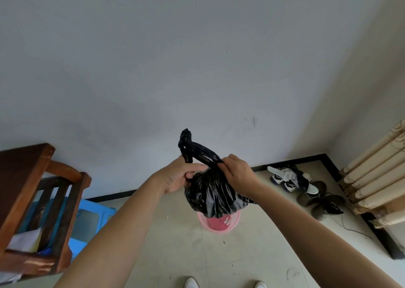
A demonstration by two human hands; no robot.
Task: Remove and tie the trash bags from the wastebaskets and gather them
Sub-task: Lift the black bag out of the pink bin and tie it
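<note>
A black trash bag [213,194] hangs in the air in front of me, its bulging bottom just above a pink wastebasket [219,223] on the floor. The bag's neck is gathered and twisted into a loop that rises above my hands. My left hand [178,175] grips the neck at the left. My right hand [237,174] pinches the twisted strand at the right. A scrap of white paper lies inside the wastebasket.
A wooden chair [39,204] stands at the left with papers on its seat, and a blue plastic stool [89,220] sits behind it. Several shoes [304,189] lie in the right corner by a curtain [379,184]. My white shoes [191,283] show at the bottom edge.
</note>
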